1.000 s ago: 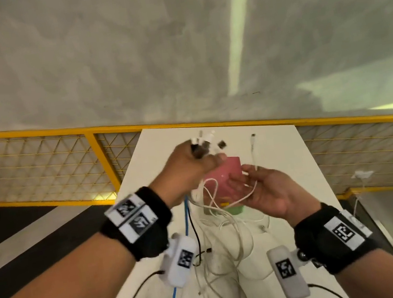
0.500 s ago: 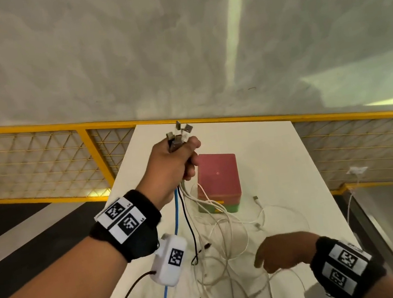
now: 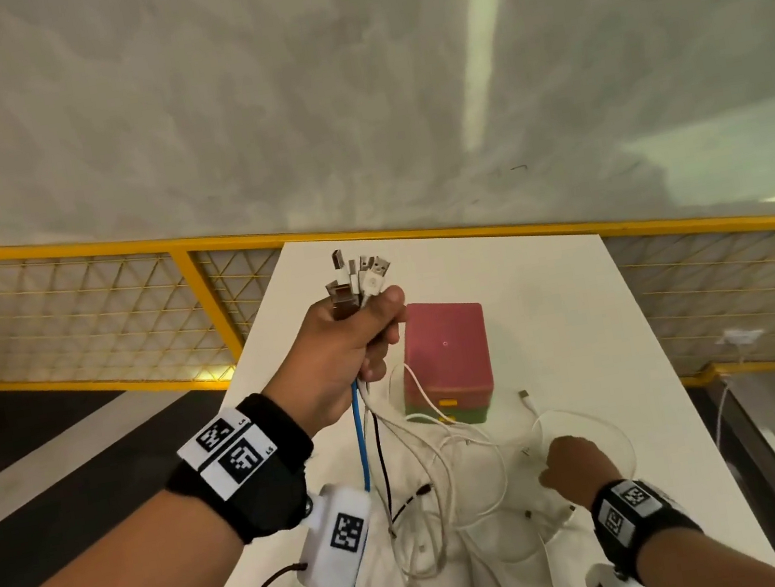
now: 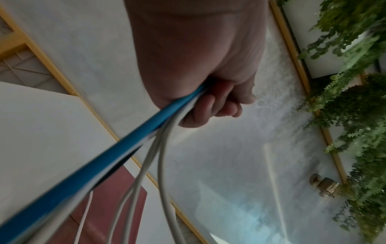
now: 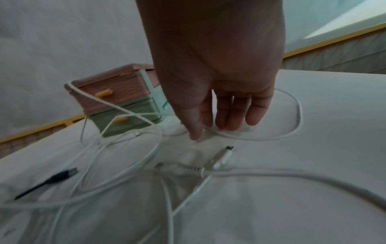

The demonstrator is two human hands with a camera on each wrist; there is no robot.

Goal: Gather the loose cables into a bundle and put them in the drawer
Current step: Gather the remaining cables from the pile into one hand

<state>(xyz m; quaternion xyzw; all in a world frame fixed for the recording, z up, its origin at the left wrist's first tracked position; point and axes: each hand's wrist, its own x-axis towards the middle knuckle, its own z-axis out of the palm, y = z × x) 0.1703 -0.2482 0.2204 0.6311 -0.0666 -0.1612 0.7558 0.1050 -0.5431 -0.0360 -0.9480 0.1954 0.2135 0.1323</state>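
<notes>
Left hand [image 3: 353, 344] raised, fist clamped round gathered cables [image 3: 371, 427], plug ends [image 3: 359, 272] up. Right hand [image 3: 572, 464], half a second ago nearer, now reaching farther across bench [image 3: 581, 313], fingers [image 5: 227, 113] loosely spread, touching a loose white cable [image 5: 271, 138]. Bundling unfinished; drawer unit [image 3: 447, 360] far-centre, drawers closed.

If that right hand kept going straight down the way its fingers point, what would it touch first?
Most likely the thin white cable looped on the table. The right hand has its fingertips just over it, perhaps already touching; depth is unclear.
</notes>
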